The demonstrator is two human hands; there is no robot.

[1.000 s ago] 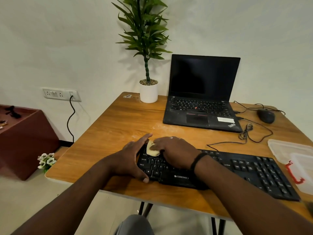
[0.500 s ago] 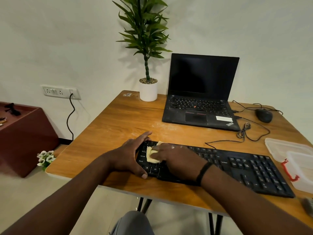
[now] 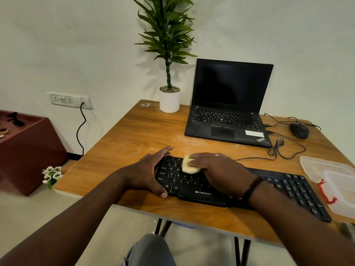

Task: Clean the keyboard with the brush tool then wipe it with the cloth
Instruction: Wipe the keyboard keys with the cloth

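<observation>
Keyboard [image 3: 194, 186], black, is lying along the near edge of the wooden table [image 3: 123, 143], running off toward the lower right. Left hand [image 3: 148, 171] is bracing its left end: thumb reaching over the far corner, fingers [image 3: 160, 191] curling round the near edge, so the end of the board is sitting inside the grip. Right hand [image 3: 217, 169] is lying palm-down over the upper-left key rows, a dark band showing on the wrist. Its fingers, held close together, are pressing a small pale-yellow cloth [image 3: 189, 167] onto the keys; the cloth is poking out past the fingertips on the side facing the left hand, its remainder hidden under the palm. Whether the thumb is pinching the cloth underneath cannot be told.

Beyond the fingers, well apart, an open black laptop [image 3: 228, 106] is sitting with its screen dark. Farther still, near the table's back edge, a potted plant [image 3: 170, 100] is standing in a white pot. Off past the right wrist, a black mouse [image 3: 299, 130] is resting with its cable looped on the table, and clear plastic containers [image 3: 336, 181] are crowding the right edge just beside the keyboard's far end. At the lower right frame edge a blurred bristly thing is showing; too unclear to name.
</observation>
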